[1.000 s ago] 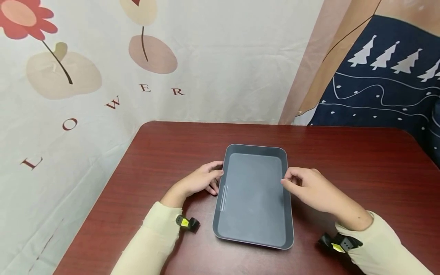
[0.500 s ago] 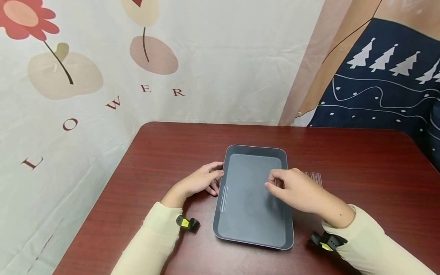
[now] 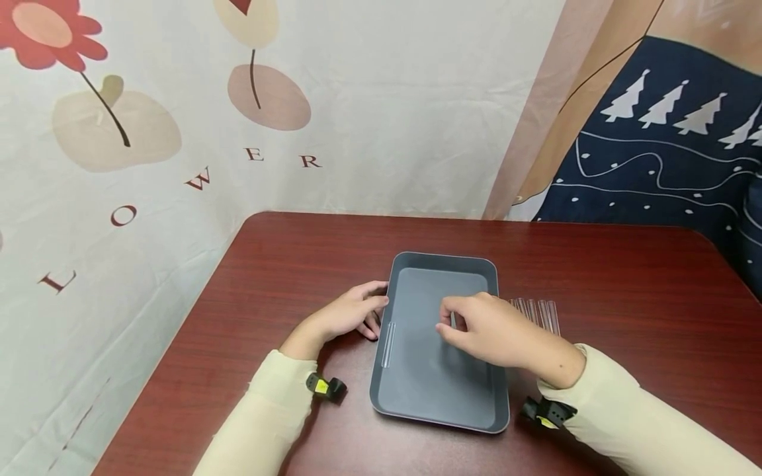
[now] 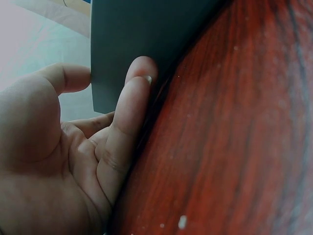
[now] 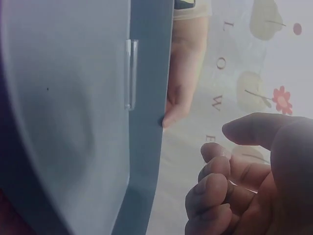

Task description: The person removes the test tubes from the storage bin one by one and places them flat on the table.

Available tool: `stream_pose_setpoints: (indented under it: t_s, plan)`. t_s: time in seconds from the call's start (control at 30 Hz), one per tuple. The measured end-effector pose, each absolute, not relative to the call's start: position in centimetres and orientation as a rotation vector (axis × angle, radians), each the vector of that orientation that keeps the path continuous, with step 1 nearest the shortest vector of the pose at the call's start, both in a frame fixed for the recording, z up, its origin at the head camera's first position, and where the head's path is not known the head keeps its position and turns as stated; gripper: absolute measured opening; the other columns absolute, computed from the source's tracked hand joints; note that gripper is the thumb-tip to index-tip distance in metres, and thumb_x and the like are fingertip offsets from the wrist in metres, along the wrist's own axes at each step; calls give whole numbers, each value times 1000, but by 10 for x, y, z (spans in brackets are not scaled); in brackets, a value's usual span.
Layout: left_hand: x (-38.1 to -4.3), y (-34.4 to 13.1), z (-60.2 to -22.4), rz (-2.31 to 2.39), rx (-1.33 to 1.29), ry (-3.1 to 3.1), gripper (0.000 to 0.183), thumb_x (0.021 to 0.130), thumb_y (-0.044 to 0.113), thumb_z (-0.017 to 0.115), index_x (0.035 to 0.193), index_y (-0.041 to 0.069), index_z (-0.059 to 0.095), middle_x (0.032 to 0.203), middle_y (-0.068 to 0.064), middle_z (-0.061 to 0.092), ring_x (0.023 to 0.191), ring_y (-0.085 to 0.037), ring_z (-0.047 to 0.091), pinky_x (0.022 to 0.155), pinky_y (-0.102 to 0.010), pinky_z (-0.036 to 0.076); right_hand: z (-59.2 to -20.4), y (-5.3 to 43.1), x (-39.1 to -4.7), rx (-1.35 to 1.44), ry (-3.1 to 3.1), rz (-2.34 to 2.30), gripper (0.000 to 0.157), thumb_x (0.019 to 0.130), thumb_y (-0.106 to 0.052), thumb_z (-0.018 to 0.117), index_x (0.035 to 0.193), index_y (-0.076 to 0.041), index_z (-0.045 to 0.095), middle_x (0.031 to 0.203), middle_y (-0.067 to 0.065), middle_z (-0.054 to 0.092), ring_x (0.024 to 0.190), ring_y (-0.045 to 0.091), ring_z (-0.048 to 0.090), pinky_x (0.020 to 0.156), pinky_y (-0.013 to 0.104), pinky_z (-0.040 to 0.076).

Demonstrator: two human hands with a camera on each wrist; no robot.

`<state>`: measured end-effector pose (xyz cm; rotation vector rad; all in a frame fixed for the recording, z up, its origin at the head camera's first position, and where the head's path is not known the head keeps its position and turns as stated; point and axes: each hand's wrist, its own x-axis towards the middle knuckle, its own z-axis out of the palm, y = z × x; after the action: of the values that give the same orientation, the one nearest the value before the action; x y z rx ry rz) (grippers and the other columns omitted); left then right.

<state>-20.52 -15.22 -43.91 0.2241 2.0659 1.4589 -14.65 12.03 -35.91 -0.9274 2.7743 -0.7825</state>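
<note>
The left hand (image 3: 351,314) rests at the left side of a grey tray (image 3: 437,396); its thumb touches the rim, other fingers lie along the outer wall. In the left wrist view the fingertips (image 4: 142,71) press lightly on that wall. A clear tube (image 3: 388,345) lies inside the tray along its left wall, also seen in the right wrist view. The right hand (image 3: 488,330) hovers over the middle of the tray, fingers loosely bent. In the right wrist view its thumb and forefinger stand apart and nothing shows between them. Several clear tubes (image 3: 549,317) lie right of the tray, partly hidden by that hand.
The dark red wooden table (image 3: 309,258) extends around the tray. A printed white cloth (image 3: 381,132) hangs behind and to the left. A navy cloth with trees (image 3: 655,152) is at the back right. Both wrists carry black straps.
The right hand has moved left from the tray's right rim to above its middle, uncovering the clear tubes on the right. The left hand, tray and tube inside stay put.
</note>
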Motion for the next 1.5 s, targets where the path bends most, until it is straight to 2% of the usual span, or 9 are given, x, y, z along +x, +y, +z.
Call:
stream_pose_setpoints:
  t_s: [0.23, 0.43, 0.57, 1.13, 1.5]
  plan:
    - [-204, -153, -440, 1462, 229, 2070, 55, 104, 28, 47, 155, 14, 33, 92, -13, 67, 65, -18, 68, 62, -33, 62, -361, 107, -147, -1028, 2766, -710, 16, 92, -23, 69, 79, -24, 59, 57, -13, 46, 51, -2, 40, 46, 18, 35]
    - [-205, -153, -441, 1462, 233, 2065, 53, 104, 29, 47, 154, 15, 35, 91, -12, 67, 65, -18, 68, 63, -34, 62, -364, 96, -149, -1068, 2737, -629, 5, 92, -24, 70, 91, -21, 66, 58, -13, 46, 50, -1, 41, 46, 19, 35]
    - [-205, -154, -442, 1461, 238, 2063, 53, 104, 29, 47, 154, 15, 35, 91, -12, 68, 65, -18, 68, 62, -33, 62, -367, 88, -151, -1084, 2725, -590, 9, 92, -25, 70, 98, -19, 68, 59, -13, 47, 51, 0, 43, 47, 20, 36]
    - [-204, -152, -437, 1451, 227, 2071, 54, 104, 27, 47, 155, 16, 33, 89, -13, 67, 64, -17, 67, 61, -33, 62, -376, 66, -157, -1083, 2685, -537, 11, 92, -25, 70, 101, -19, 69, 60, -12, 49, 53, 2, 45, 46, 22, 37]
    - [-204, -154, -437, 1444, 234, 2070, 59, 104, 31, 48, 157, 13, 29, 96, -13, 66, 67, -18, 68, 63, -33, 62, -388, 59, -163, -1113, 2618, -601, 14, 92, -16, 69, 107, -16, 71, 62, -9, 54, 54, 2, 46, 47, 21, 38]
